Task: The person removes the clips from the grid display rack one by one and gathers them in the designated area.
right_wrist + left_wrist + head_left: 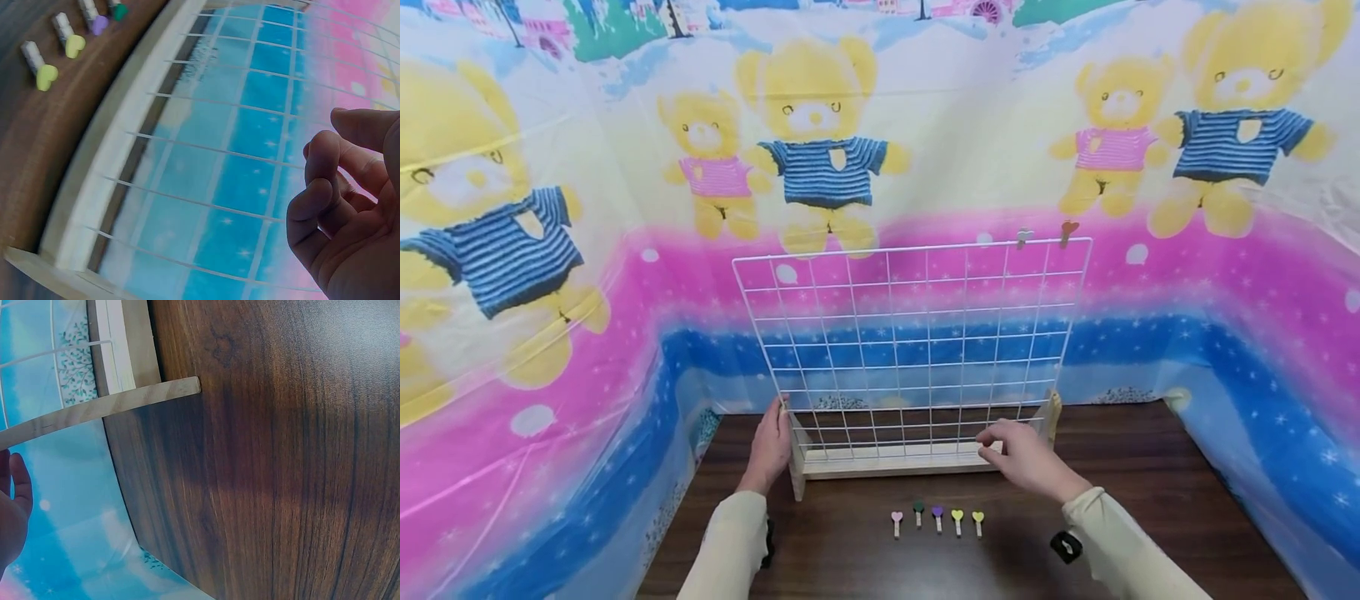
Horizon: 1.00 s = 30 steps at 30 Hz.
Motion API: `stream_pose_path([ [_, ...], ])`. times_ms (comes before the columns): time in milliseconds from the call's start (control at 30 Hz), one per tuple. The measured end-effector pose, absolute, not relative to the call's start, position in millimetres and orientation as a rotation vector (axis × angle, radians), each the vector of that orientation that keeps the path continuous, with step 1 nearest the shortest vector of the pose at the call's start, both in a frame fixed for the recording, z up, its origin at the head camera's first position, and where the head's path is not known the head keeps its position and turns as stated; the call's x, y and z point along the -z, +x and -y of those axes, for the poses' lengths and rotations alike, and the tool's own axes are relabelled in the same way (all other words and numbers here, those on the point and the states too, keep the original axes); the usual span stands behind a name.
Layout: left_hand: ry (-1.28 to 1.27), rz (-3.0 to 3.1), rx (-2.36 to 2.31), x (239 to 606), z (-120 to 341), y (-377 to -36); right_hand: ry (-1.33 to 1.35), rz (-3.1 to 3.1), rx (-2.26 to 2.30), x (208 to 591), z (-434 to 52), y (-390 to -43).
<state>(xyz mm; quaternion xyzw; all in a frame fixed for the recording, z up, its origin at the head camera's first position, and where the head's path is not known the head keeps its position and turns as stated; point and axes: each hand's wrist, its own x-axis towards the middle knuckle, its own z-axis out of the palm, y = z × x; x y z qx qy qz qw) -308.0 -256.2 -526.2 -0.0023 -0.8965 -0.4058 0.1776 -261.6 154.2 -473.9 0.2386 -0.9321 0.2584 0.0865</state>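
My left hand [770, 446] touches the outer side of the wooden stand's left post [103, 406], its fingers fairly straight. The stand's base [895, 461] holds up a white wire grid [910, 350] that leans back. In front of the grid's lower right, my right hand [1018, 458] hovers with loosely bent fingers; the right wrist view shows thumb and fingertips apart, holding nothing. Two heart clothespins, one pale [1024, 237] and one reddish-brown [1067, 231], are clipped on the grid's top wire near the right corner.
Small heart clothespins lie in a row before the stand: pink [897, 522], dark green [918, 512], purple [937, 517] and two yellow, one being the rightmost [977, 522]. The dark wooden table [842, 558] meets a bear-printed cloth [955, 150] behind and at the sides.
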Motion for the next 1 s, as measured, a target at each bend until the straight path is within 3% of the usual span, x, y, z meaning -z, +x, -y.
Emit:
stream_pose_path([
  [533, -0.019, 2.521, 1.152, 524.1, 256.2, -307.6, 0.84, 2.66, -0.72, 391.8, -160.1, -264.3],
  [1000, -0.021, 2.524, 1.17, 524.9, 256.5, -307.7, 0.858, 2.278, -0.667, 277.5, -170.9, -276.1],
])
